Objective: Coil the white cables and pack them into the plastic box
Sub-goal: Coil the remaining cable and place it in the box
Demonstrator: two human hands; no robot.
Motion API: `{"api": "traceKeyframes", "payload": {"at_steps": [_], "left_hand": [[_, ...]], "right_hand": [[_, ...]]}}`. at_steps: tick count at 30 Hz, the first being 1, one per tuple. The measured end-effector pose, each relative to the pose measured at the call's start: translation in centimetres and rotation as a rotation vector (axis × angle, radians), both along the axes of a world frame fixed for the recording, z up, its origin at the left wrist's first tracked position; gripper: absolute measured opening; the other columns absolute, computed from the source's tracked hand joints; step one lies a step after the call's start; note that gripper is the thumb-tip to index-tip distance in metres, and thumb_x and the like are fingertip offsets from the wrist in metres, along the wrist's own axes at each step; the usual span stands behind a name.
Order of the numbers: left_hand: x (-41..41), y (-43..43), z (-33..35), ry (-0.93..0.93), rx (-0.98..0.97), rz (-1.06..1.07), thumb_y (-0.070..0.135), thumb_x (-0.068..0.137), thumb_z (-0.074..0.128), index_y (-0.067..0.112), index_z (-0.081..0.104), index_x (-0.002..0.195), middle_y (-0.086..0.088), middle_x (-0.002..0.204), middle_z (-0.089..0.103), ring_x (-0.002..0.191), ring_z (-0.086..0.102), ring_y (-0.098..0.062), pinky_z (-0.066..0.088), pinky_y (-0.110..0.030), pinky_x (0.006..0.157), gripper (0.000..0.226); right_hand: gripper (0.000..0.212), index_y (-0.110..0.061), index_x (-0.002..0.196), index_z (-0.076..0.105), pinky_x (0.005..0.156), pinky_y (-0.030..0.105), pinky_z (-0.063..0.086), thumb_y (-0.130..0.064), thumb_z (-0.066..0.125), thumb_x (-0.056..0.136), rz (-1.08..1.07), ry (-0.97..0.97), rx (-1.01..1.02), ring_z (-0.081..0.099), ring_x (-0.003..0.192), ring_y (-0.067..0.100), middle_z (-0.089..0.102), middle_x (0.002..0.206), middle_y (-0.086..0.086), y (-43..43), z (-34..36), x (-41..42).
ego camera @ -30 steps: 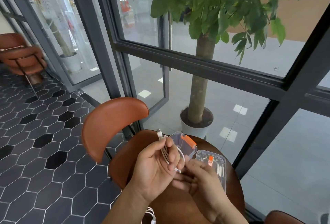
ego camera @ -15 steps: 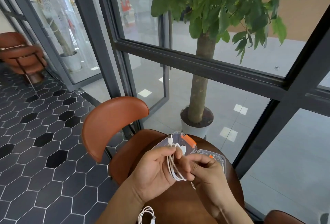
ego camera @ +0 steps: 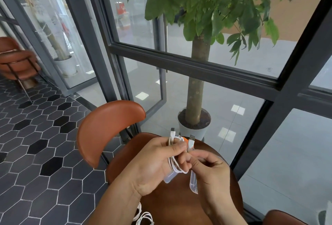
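My left hand [ego camera: 152, 163] grips a coiled white cable [ego camera: 177, 166] above the round brown table [ego camera: 172, 201]; one plug sticks up above the fingers. My right hand [ego camera: 210, 171] pinches the cable's other end just below its USB plug [ego camera: 190, 143]. The clear plastic box [ego camera: 169, 178] with an orange latch lies on the table behind my hands, mostly hidden. Its clear lid or second part [ego camera: 193, 182] shows between my hands. More white cable [ego camera: 143, 217] lies at the table's near edge.
A brown leather chair [ego camera: 107, 129] stands at the left of the table, another chair's edge [ego camera: 283, 218] at bottom right. A potted tree [ego camera: 196, 88] stands behind the glass wall. The floor is dark hexagon tile.
Both hands rose slightly. The coil turned in my left hand and my right hand pulled the USB end free, so both plugs now stick up.
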State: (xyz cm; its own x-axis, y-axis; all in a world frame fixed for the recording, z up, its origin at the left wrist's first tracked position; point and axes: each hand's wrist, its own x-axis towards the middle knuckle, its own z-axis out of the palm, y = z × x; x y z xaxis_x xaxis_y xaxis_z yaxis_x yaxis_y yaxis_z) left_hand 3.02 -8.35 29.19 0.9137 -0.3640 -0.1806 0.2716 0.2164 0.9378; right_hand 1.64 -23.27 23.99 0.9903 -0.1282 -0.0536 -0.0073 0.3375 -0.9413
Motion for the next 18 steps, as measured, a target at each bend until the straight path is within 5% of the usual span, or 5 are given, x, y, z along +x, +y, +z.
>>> {"api": "traceKeyframes", "payload": {"at_steps": [6, 11, 18], "left_hand": [[-0.3, 0.0, 0.6, -0.137, 0.255, 0.153, 0.021, 0.096, 0.059, 0.016, 0.073, 0.075, -0.005, 0.069, 0.066, 0.076, 0.069, -0.018, 0.058, -0.044, 0.09, 0.026], [-0.3, -0.1, 1.3, -0.13, 0.331, 0.126, 0.019, 0.094, 0.064, 0.011, 0.075, 0.099, -0.008, 0.089, 0.08, 0.089, 0.077, -0.022, 0.062, -0.04, 0.082, 0.015], [-1.1, -0.6, 0.3, -0.093, 0.238, 0.26, 0.014, 0.093, 0.063, 0.017, 0.08, 0.08, -0.012, 0.081, 0.079, 0.081, 0.077, -0.026, 0.062, -0.033, 0.069, 0.021]], "right_hand": [[0.017, -0.008, 0.078, 0.081, 0.079, 0.043, 0.061, -0.02, 0.081, 0.066, -0.059, -0.014, -0.091, 0.076, 0.079, 0.034, 0.079, 0.079, 0.014, -0.7, 0.7, 0.3], [0.006, -0.017, 0.075, 0.082, 0.069, 0.031, 0.06, -0.017, 0.079, 0.071, -0.095, 0.015, -0.082, 0.077, 0.075, 0.027, 0.08, 0.079, 0.008, -1.4, 1.2, 0.6], [0.008, -0.013, 0.092, 0.075, 0.064, 0.035, 0.06, -0.008, 0.075, 0.086, -0.146, 0.046, -0.064, 0.076, 0.074, 0.029, 0.08, 0.08, 0.01, -1.7, 1.0, -0.1]]}}
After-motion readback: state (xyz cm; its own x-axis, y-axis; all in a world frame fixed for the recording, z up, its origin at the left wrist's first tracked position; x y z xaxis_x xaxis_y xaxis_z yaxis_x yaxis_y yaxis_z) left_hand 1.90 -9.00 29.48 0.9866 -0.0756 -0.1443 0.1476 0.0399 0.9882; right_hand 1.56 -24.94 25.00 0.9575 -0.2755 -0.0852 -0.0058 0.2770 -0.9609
